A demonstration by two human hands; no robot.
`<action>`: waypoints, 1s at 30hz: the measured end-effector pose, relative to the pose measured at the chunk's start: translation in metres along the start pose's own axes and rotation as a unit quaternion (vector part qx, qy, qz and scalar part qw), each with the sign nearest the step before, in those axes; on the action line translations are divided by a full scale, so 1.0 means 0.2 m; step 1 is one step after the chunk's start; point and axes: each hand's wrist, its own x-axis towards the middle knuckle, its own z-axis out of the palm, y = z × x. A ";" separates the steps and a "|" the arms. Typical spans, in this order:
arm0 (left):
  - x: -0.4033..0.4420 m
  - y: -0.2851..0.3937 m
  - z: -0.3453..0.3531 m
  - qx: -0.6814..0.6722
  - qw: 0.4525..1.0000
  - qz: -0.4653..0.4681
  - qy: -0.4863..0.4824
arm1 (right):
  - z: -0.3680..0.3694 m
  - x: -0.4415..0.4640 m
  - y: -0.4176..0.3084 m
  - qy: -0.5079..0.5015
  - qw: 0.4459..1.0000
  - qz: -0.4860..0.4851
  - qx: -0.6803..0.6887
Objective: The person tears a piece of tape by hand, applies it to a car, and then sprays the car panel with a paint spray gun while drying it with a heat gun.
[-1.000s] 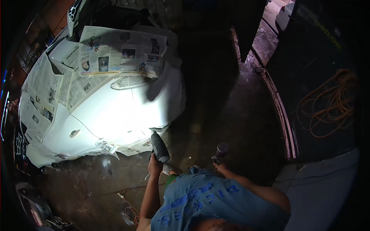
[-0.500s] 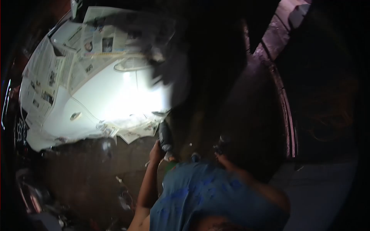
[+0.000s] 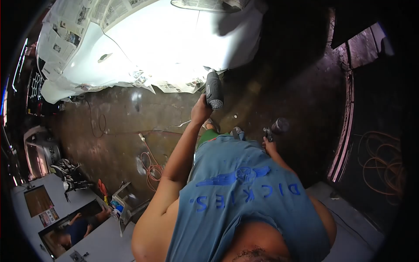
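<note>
My left hand [image 3: 201, 110] is wrapped around the grip of a dark heat gun [image 3: 214, 89]. Its nozzle points at the lower edge of a white car body [image 3: 166, 41], apparently close to the panel; whether they touch I cannot tell. Low on my right side, my right hand [image 3: 268, 144] is closed on a spray gun [image 3: 268, 133] with a round cup [image 3: 280, 125]. Newspaper sheets [image 3: 65, 37] cover parts of the car body, and more newspaper [image 3: 179, 85] hangs along its lower edge.
An orange cord [image 3: 151, 170] lies on the brown floor [image 3: 109, 113] to my left. Coiled hose [image 3: 379, 161] is at the far right. Cabinet-like grey panels [image 3: 26, 192] and a loose car part [image 3: 128, 198] stand at lower left.
My view has tilted down and grown brighter, so the car body and both hands appear higher in it. Both hands still hold their tools.
</note>
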 end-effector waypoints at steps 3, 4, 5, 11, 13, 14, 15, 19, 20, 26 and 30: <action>0.01 0.05 -0.02 0.001 1.000 -0.002 -0.014 | 0.01 0.00 0.00 0.004 1.000 -0.009 -0.003; 0.01 0.04 -0.01 0.007 1.000 -0.003 -0.011 | 0.01 0.00 0.00 0.009 1.000 -0.011 0.003; 0.01 0.05 0.00 0.013 1.000 -0.004 -0.007 | 0.01 0.00 0.00 0.014 1.000 -0.014 0.010; 0.03 0.09 -0.05 0.005 0.999 -0.029 -0.038 | 0.00 -0.07 -0.08 0.017 1.000 0.000 0.004; 0.02 0.09 -0.04 0.011 0.999 -0.018 -0.045 | 0.00 -0.06 -0.07 0.016 1.000 0.001 0.000; 0.02 0.09 -0.04 0.012 0.999 -0.009 -0.046 | 0.00 -0.06 -0.07 0.017 1.000 0.000 -0.005; 0.02 0.09 -0.04 0.014 0.999 0.000 -0.047 | 0.00 -0.06 -0.07 0.017 1.000 -0.001 -0.010; 0.04 0.09 -0.03 0.009 0.998 -0.029 -0.060 | 0.00 -0.07 -0.08 0.023 1.000 -0.006 0.009; 0.04 0.08 -0.02 0.015 0.998 -0.029 -0.054 | 0.00 -0.07 -0.08 0.021 1.000 -0.005 0.011; 0.08 0.03 0.03 0.041 0.996 -0.006 -0.084 | -0.02 -0.07 -0.08 0.014 1.000 0.011 0.001; 0.09 0.03 0.04 0.033 0.997 0.010 -0.065 | -0.01 -0.06 -0.06 0.022 1.000 -0.002 0.016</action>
